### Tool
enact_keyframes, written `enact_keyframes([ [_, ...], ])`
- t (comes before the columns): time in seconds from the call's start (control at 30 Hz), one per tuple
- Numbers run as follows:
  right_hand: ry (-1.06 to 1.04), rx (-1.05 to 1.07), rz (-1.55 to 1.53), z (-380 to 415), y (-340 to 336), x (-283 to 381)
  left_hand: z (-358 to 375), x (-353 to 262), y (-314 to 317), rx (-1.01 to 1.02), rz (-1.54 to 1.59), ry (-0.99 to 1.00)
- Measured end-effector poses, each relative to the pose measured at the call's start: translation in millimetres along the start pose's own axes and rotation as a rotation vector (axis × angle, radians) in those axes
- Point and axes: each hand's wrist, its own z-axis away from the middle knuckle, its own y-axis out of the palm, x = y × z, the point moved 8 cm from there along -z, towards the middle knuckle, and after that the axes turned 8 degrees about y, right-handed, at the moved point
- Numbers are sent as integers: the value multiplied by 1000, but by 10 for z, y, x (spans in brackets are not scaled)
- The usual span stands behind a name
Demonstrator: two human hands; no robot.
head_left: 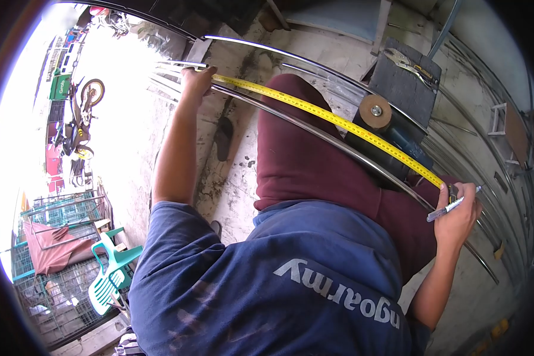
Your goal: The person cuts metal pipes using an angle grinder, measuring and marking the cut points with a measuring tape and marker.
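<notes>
A yellow tape measure (332, 118) runs taut from upper centre down to the right edge of the frame, lying along a curved metal tube (314, 133) that arcs the same way. The left hand (196, 80), near the top left of centre, is clenched around the tube's upper end and pins the tape's tip there. The right hand (460, 213), at the right edge, grips the tape's other end together with a marker pen (451, 207) — its tip points left. The tube crosses above maroon trousers (314, 160). More curved tubes (492, 148) crowd the right side; bare concrete floor (231, 178) lies open left of the knee — beyond it, a parked motorbike (80, 118).
</notes>
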Motion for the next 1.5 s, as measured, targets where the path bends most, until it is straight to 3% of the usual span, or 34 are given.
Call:
enact_keyframes([
  [0.2, 98, 118, -31, 24, 84, -105, -78, 30, -104, -78, -175, 146],
  [0.27, 94, 120, -61, 55, 144, -167, -281, 96, -131, -155, -370, 366],
  [0.33, 124, 151, -61, 72, 179, -217, -10, -144, -55, -57, -326, 340],
  [0.47, 163, 197, -86, 97, 221, -329, 269, -507, 179, 45, -369, 519],
  [0.57, 175, 196, -73, 108, 250, -440, 743, -921, 524, 189, -390, 708],
  [0.67, 173, 204, -78, 112, 224, -541, 1379, -1287, 993, 389, -420, 1050],
  [0.8, 171, 194, -123, 118, 230, -621, 2276, -1664, 1554, 678, -376, 1300],
  [0.87, 139, 191, -124, 122, 224, -614, 2550, -1724, 1868, 848, -341, 1298],
  [0.9, 132, 189, -105, 130, 217, -608, 2707, -1803, 2059, 1044, -384, 1190],
  [1.0, 116, 193, -74, 138, 257, -612, 3184, -2080, 2420, 1242, -536, 1163],
  [1.07, 116, 202, -51, 140, 275, -597, 3472, -2277, 2569, 1164, -415, 1366],
  [1.17, 85, 182, -49, 140, 270, -569, 3733, -2313, 2998, 1139, -405, 1460],
  [1.27, 71, 149, -48, 157, 269, -565, 3820, -2273, 3187, 1249, -419, 1379],
  [1.5, 109, 176, -50, 143, 262, -540, 3748, -2213, 3201, 1236, -465, 1368],
])
